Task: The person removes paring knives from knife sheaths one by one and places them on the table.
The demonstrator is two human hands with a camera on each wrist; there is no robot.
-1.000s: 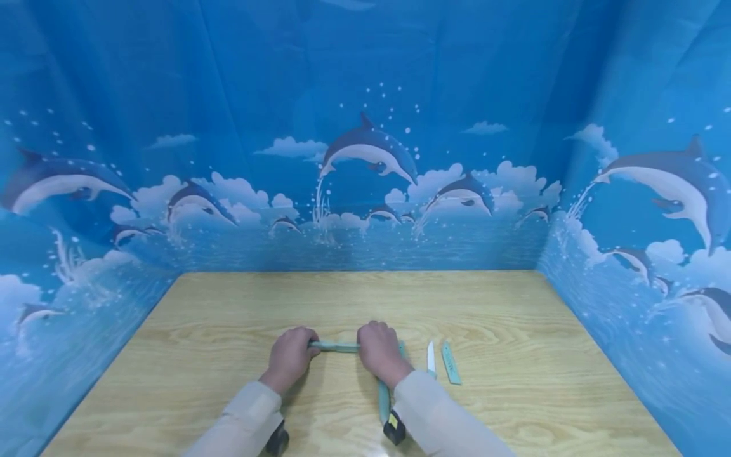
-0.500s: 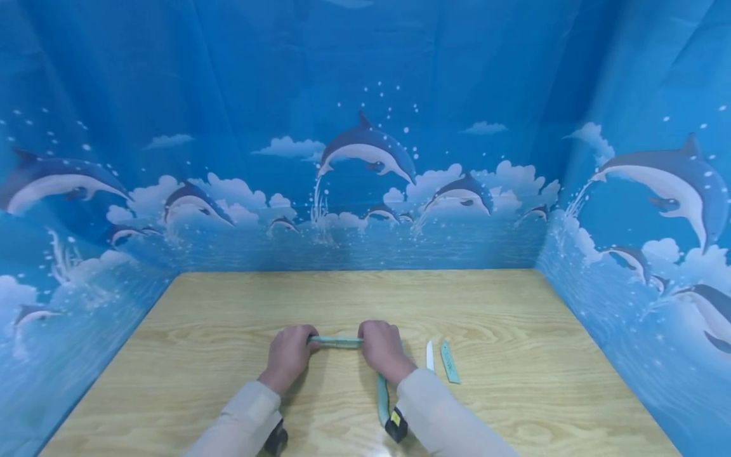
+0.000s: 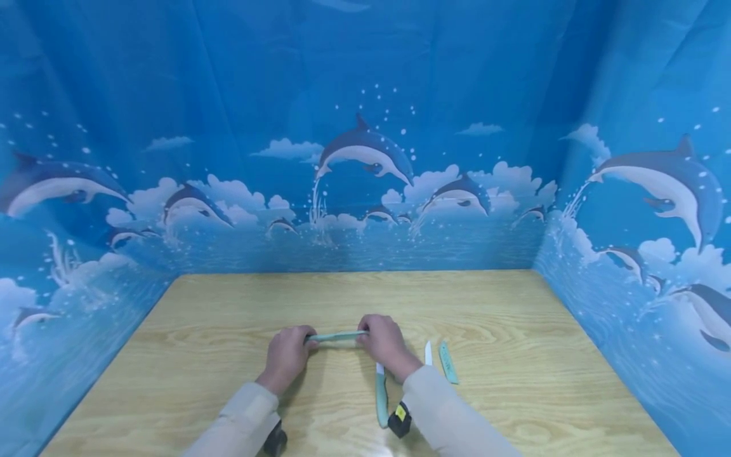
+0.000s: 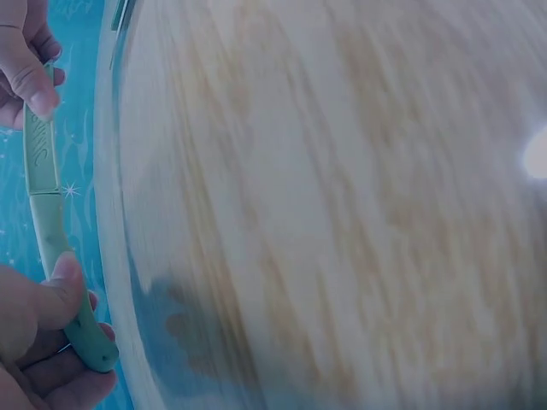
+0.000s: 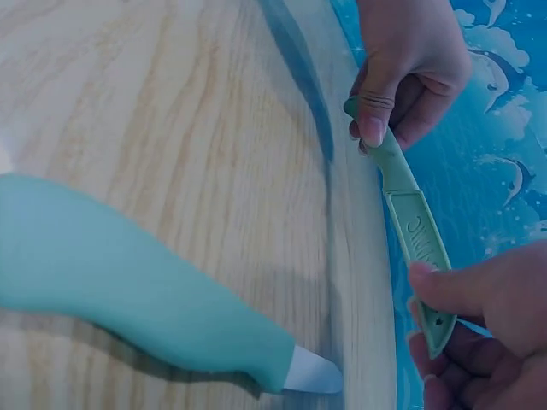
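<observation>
Both hands hold a paring knife in a pale green sheath (image 3: 338, 336), raised above the table. My left hand (image 3: 288, 355) grips the handle (image 5: 395, 169) at its butt end, thumb on top. The sheath (image 5: 420, 229), with raised lettering, covers the blade; my right hand (image 3: 384, 343) pinches it near the tip between thumb and fingers. Below the right wrist lies a second green-handled knife (image 3: 381, 400) with a white blade, bare and close in the right wrist view. Another white blade (image 3: 428, 353) shows beyond the right sleeve, its handle hidden.
A loose green sheath (image 3: 448, 363) lies right of the second blade on the wood-grain table (image 3: 491, 304). A blue dolphin-print curtain (image 3: 354, 247) stands along the table's back and sides. A black wrist device (image 3: 400, 420) sits close to the lying knife's handle.
The sheathed knife has risen slightly, its right end tilting up. My right hand has shifted a little up and right, uncovering the lying knife's blade. The left hand has barely moved.
</observation>
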